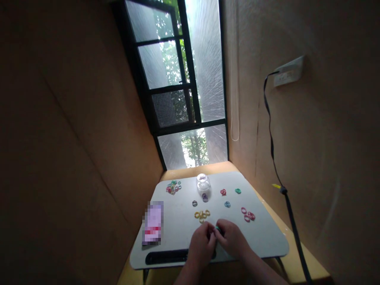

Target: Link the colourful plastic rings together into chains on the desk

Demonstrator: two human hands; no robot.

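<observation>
My left hand (202, 242) and my right hand (232, 238) meet over the front of the white table (178, 233), fingers pinched together. A bit of a small green ring-shaped band (218, 228) shows at my right fingertips; most of it is hidden. What my left fingers pinch is hidden. Just beyond them lies a cluster of yellow bands (202, 215). Pink bands (247, 215) are to the right, with a blue band bunch (227, 204), a red bunch (223, 192) and a green bunch (238, 190) farther back. A dark band (194, 203) and a purple bunch (205, 197) lie near the middle.
A clear round jar (203, 184) stands at the back. Mixed coloured bands (173, 187) lie at the back left. A blurred purple packet (153, 222) rests at the left, near a black slot (166, 257). A black cable (271, 138) hangs at the right wall.
</observation>
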